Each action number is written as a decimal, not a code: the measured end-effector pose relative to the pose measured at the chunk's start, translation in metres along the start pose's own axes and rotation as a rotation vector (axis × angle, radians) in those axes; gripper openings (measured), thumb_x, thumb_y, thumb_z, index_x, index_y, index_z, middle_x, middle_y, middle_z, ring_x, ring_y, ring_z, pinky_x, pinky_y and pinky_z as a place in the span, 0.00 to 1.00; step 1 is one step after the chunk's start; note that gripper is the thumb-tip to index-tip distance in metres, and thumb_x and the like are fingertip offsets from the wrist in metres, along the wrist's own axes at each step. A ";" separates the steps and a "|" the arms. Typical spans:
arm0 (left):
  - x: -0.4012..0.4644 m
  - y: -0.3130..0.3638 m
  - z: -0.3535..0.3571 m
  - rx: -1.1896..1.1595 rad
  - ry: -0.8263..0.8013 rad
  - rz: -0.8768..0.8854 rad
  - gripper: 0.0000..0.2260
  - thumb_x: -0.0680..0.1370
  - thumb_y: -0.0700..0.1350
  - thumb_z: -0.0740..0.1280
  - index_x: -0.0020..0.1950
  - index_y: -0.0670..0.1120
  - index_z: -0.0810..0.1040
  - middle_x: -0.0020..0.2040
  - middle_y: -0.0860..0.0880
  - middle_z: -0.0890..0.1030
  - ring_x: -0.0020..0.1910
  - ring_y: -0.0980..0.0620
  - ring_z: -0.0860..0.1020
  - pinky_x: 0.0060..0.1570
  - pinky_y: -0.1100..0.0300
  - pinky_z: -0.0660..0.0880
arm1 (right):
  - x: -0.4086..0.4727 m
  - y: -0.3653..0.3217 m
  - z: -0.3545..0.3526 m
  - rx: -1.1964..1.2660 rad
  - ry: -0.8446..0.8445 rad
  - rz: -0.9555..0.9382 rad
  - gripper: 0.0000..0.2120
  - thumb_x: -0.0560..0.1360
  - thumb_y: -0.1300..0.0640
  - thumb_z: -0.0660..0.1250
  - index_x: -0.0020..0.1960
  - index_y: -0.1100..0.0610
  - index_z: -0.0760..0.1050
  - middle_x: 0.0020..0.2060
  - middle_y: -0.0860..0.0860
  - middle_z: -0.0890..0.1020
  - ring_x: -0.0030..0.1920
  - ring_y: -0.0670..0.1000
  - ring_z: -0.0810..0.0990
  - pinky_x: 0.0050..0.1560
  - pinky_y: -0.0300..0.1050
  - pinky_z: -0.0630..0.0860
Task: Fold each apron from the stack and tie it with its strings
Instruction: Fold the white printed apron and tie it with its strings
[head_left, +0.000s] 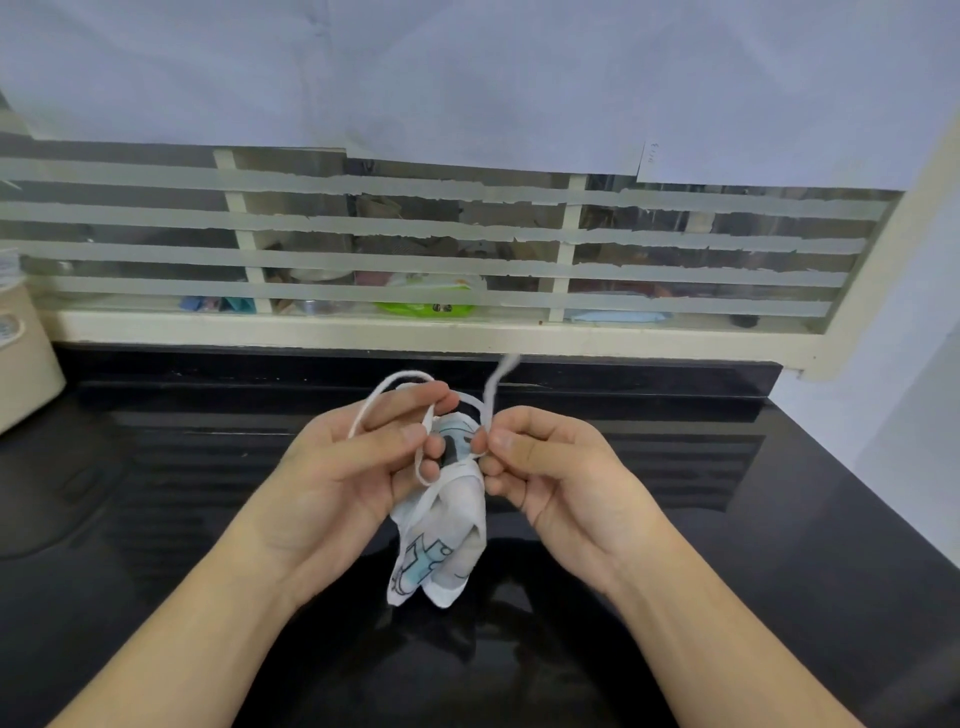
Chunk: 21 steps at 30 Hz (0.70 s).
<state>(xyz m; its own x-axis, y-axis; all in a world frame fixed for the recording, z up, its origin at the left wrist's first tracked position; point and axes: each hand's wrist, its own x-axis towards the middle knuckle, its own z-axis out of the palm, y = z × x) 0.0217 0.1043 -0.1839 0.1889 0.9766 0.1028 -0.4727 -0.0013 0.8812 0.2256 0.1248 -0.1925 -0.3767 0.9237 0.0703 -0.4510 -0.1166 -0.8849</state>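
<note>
My forearms angle in over black countertop (779, 519). Left hand (353, 467) grips folded apron (441, 540) — white string (395, 384) looped over fingers. Right hand (561, 467) pinches string end, palm up — bundle held above counter.

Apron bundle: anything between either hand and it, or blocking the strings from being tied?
Nothing visible. Both the left hand and right hand already hold the folded apron above the black counter, pinching its white strings, which loop free.

Can't read any text here, honestly. The green packet (425, 308) behind the window (415, 244) has print, but it's too blurry.
</note>
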 end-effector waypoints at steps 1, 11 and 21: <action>0.000 0.001 -0.003 0.000 -0.008 0.009 0.19 0.73 0.35 0.73 0.64 0.37 0.83 0.65 0.39 0.83 0.45 0.50 0.81 0.45 0.59 0.82 | 0.000 0.000 -0.001 0.006 0.006 0.004 0.06 0.74 0.69 0.72 0.51 0.66 0.80 0.43 0.60 0.83 0.38 0.51 0.80 0.41 0.43 0.81; 0.001 -0.006 0.007 0.134 0.109 0.040 0.12 0.77 0.37 0.68 0.56 0.34 0.85 0.36 0.43 0.78 0.33 0.50 0.74 0.38 0.60 0.79 | 0.001 0.001 0.004 -0.173 0.113 -0.028 0.14 0.85 0.63 0.61 0.46 0.63 0.82 0.34 0.56 0.76 0.30 0.50 0.70 0.29 0.45 0.73; 0.001 -0.011 0.009 0.207 0.281 0.112 0.09 0.81 0.30 0.65 0.49 0.34 0.86 0.39 0.40 0.81 0.27 0.51 0.67 0.28 0.60 0.72 | -0.001 -0.001 -0.001 -0.225 0.282 0.038 0.18 0.82 0.69 0.59 0.38 0.62 0.81 0.29 0.56 0.73 0.26 0.49 0.64 0.26 0.43 0.64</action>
<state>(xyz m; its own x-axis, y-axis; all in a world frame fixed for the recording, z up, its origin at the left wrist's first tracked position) 0.0351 0.1036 -0.1890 -0.1117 0.9888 0.0987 -0.2872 -0.1272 0.9494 0.2274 0.1241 -0.1921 -0.1372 0.9883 -0.0664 -0.2400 -0.0982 -0.9658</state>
